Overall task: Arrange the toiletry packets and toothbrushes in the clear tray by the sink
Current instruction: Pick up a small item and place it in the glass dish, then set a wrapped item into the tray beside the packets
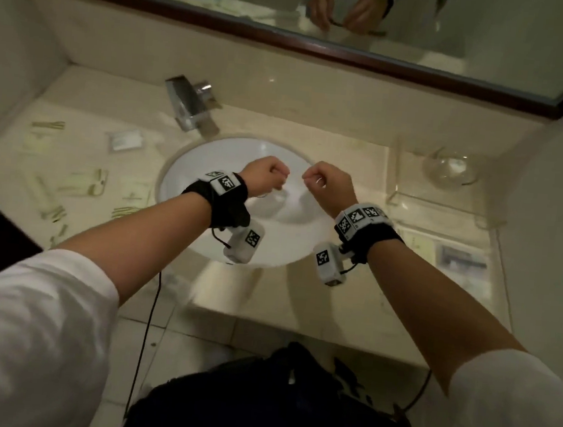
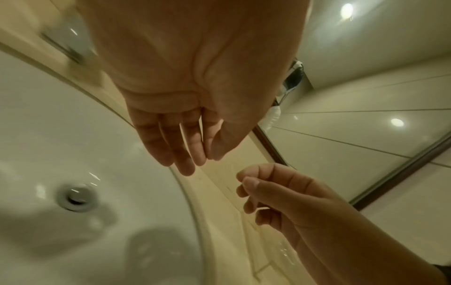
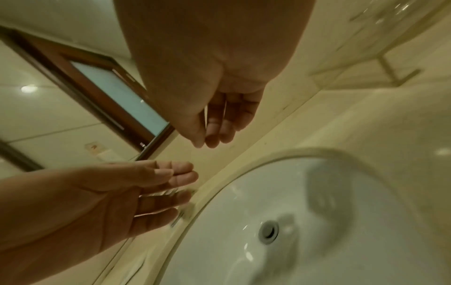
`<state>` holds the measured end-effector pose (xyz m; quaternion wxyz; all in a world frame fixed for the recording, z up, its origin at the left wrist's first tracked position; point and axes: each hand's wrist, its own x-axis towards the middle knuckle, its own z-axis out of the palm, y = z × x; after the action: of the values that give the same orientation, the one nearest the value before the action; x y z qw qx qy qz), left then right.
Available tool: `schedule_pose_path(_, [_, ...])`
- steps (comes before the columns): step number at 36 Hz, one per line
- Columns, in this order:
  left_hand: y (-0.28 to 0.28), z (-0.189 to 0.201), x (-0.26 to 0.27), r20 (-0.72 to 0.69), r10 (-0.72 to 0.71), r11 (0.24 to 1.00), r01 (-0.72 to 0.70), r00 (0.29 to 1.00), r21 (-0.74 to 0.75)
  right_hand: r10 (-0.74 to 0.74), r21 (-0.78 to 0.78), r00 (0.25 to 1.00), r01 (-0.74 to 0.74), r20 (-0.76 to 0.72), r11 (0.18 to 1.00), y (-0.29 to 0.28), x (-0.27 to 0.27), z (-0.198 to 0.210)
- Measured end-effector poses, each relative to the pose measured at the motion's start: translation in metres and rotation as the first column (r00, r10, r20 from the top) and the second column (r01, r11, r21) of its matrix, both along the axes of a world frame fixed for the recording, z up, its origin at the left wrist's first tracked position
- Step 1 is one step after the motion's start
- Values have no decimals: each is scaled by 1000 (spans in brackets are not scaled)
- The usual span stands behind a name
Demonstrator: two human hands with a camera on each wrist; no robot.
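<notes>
At the bottom of the frame a dark bag [image 1: 272, 405] sits on the tiled floor between the person's white sleeves [image 1: 28, 326]. Above it both forearms reach over the white sink [image 1: 206, 161], and the two hands hang close together but apart over the basin. The left hand [image 1: 266, 175] has its fingers nearly straight and held together, pointing down, with the thumb tip against the forefinger; nothing shows in it. The right hand [image 1: 331, 185] has its fingers curled in and the thumb laid on the side of the forefinger, as in a pinch, but whether anything thin sits in that pinch cannot be told from these blurred views. The toiletry packets [image 1: 125, 139] and toothbrushes [image 1: 85, 182] lie scattered on the pale counter [image 1: 316, 127] at the left of the frame, well apart from the hands. More flat packets [image 1: 461, 261] lie at the right edge of the counter, just below the clear tray [image 1: 413, 184]. The tray stands at the right of the sink and holds an upright glass [image 1: 451, 167]. Farther back, at the upper left of the basin, is the chrome faucet [image 1: 187, 104]. Across the top of the frame the dark-framed mirror [image 1: 461, 41] shows both hands.
</notes>
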<state>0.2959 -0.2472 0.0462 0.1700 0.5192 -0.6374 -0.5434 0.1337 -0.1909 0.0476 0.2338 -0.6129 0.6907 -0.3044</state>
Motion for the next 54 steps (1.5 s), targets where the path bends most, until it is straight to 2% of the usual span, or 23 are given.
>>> schedule_pose_path(5, [8, -10, 89, 103, 79, 997, -76, 992, -24, 179, 110, 983, -174, -33, 979, 5, 71, -8])
schedule_pose_path(7, [12, -15, 120, 164, 83, 996, -78, 983, -37, 285, 188, 956, -269, -63, 945, 6, 95, -13])
schedule_pose_path(10, [19, -22, 161, 311, 57, 997, -36, 949, -74, 468, 368, 878, -405, -101, 837, 11, 123, -22])
schedule_pose_path(13, [28, -30, 198, 416, 31, 996, 5, 909, -86, 597, 498, 795, -478, -104, 724, 16, 147, -31])
schedule_pose_path(16, [35, -40, 228, 480, 32, 997, 6, 877, -77, 676, 586, 725, -494, -130, 642, 22, 163, -39])
schedule_pose_path(20, [44, -48, 257, 549, 23, 995, 33, 836, -92, 700, 614, 701, -496, -135, 614, 30, 181, -50])
schedule_pose_path(25, [50, -55, 279, 540, -19, 990, 92, 842, -109, 789, 692, 583, -490, -192, 530, 44, 202, -62])
schedule_pose_path(31, [55, -63, 287, 565, -44, 981, 142, 824, -131, 803, 673, 516, -483, -299, 561, 59, 215, -72])
schedule_pose_path(38, [60, -72, 288, 616, -68, 973, 190, 785, -134, 769, 624, 545, -483, -336, 614, 69, 221, -75])
schedule_pose_path(46, [64, -75, 289, 719, -61, 957, 246, 692, -155, 719, 526, 664, -545, -206, 653, 72, 220, -78])
schedule_pose_path(50, [62, -74, 289, 751, -31, 955, 240, 660, -172, 627, 459, 773, -523, -99, 718, 69, 210, -74])
schedule_pose_path(52, [60, -71, 291, 742, -27, 954, 240, 669, -182, 544, 461, 839, -477, -16, 748, 66, 201, -70])
schedule_pose_path(54, [57, -70, 292, 705, -22, 956, 222, 709, -193, 400, 452, 905, -420, 144, 787, 64, 191, -65])
